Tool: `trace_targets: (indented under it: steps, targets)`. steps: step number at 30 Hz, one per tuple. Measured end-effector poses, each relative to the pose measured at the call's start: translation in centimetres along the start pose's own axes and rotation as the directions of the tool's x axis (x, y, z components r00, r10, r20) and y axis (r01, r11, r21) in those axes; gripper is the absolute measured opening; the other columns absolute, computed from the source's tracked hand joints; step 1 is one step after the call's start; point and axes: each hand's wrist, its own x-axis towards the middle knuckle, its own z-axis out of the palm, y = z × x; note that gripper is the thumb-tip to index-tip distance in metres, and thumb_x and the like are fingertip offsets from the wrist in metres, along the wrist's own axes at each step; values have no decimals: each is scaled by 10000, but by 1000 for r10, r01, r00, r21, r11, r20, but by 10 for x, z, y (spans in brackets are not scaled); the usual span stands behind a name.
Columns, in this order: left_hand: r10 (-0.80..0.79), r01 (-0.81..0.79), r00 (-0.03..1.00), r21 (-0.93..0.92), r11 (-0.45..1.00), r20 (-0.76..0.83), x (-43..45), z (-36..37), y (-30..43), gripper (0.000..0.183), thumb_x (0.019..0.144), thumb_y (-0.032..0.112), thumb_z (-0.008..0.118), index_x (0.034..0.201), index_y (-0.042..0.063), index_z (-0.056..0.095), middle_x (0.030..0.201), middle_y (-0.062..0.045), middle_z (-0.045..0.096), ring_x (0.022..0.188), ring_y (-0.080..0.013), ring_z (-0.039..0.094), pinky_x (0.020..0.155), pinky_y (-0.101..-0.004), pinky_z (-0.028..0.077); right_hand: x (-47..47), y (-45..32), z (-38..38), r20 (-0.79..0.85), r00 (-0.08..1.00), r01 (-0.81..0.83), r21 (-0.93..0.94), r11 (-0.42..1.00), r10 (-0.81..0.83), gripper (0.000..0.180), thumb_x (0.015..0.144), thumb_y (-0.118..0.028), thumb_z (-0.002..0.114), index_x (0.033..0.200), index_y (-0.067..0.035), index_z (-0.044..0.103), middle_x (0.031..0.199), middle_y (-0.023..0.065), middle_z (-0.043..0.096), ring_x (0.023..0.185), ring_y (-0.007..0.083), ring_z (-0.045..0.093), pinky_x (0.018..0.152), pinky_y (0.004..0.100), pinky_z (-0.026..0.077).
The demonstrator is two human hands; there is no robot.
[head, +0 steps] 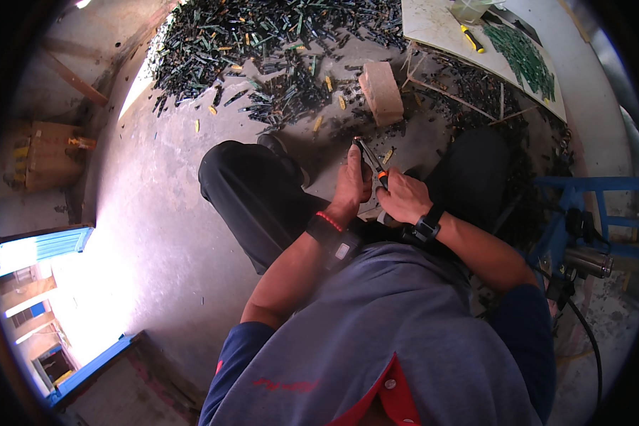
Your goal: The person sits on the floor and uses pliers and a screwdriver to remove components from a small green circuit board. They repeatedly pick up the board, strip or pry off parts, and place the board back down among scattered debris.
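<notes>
My right hand [404,196] grips the orange-and-black handle of a slim metal hand tool [374,160], whose kind I cannot tell. The tool's far end reaches up to the fingertips of my left hand [351,178]. Between the thumb and fingers of my left hand is a small dark piece [358,146], mostly hidden, with a copper-coloured spot at its tip. Both hands are close together above the floor, between my knees. Beyond them lies a big heap of small dark, green and yellow strips [255,42].
A pinkish block [381,93] stands on the floor ahead. At the upper right, a white-topped table [431,32] bears green strips [522,58], a yellow-and-black tool [472,39] and a clear container [468,9]. A blue stand [570,186] and metal flask [590,262] are right; a cardboard box [53,157] is left.
</notes>
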Motion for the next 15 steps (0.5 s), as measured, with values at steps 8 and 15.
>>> trace_targets:
  steps: [8,15]
  targets:
    - [-116,121,992,-113,986,53,5,-5,-6,575,913,643,365,581,182,280,521,61,213,408,-86,164,394,-256,125,1,9,8,-101,993,47,-88,995,-56,270,780,-172,583,949,28,518,853,226,638,792,386,638,713,467,496]
    - [-145,163,983,-162,973,114,3,-4,-4,603,913,645,348,614,122,331,503,35,227,400,-102,179,394,-258,145,10,30,20,-270,943,128,-246,961,-195,205,751,-139,605,894,-26,511,818,175,604,807,348,602,702,457,479]
